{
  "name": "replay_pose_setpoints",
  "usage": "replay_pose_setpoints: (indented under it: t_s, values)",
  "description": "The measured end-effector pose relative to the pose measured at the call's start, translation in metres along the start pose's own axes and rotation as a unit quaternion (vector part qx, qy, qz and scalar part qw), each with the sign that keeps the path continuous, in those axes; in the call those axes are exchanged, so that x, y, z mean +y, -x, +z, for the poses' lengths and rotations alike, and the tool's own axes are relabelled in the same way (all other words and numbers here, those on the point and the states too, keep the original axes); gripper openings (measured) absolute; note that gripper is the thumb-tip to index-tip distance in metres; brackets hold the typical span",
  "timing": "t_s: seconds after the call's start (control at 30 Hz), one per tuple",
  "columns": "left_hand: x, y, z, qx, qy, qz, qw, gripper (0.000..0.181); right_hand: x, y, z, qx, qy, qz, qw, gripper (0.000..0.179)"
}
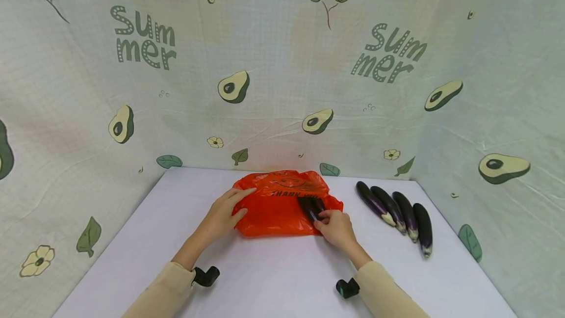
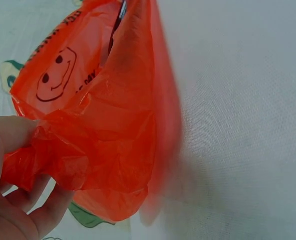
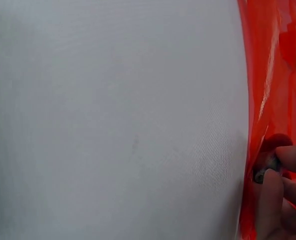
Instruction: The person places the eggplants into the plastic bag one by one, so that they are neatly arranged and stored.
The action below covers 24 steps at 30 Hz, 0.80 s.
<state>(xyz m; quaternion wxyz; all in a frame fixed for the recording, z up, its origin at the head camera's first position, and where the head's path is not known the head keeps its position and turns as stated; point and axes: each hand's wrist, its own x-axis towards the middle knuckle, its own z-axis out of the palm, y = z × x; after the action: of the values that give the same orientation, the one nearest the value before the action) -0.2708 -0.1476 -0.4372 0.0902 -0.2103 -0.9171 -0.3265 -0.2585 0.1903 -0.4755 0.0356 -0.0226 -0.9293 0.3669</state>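
A red plastic bag (image 1: 271, 217) with a printed smiley and "THANK YOU" lies on its side, its mouth raised. My left hand (image 1: 222, 212) holds its left end; in the left wrist view thumb and fingers (image 2: 43, 210) grip bunched plastic (image 2: 70, 155). At the mouth's right part, my right hand (image 1: 337, 228) pinches the stem end of a dark purple eggplant (image 1: 308, 207), whose other end reaches into the bag. Another dark eggplant shape (image 1: 319, 203) shows beside it. The right wrist view shows thumb and fingertips on the stem end (image 3: 260, 175), against the red plastic.
Several eggplants (image 1: 406, 215) lie side by side to the right of the bag, stem ends toward me. They rest on a white-covered table (image 1: 273, 278). A printed cloth (image 1: 273, 146) with avocados and leaves hangs behind and at both sides.
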Motion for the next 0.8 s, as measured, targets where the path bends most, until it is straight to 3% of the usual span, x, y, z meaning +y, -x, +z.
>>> replay_pose_setpoints:
  t_s: [0.8]
  values:
    - [0.0005, -0.0013, 0.0000, -0.002, -0.008, 0.013, 0.9999, 0.065, 0.0013, -0.0049, 0.0033, 0.029, 0.026, -0.013, 0.9992, 0.026]
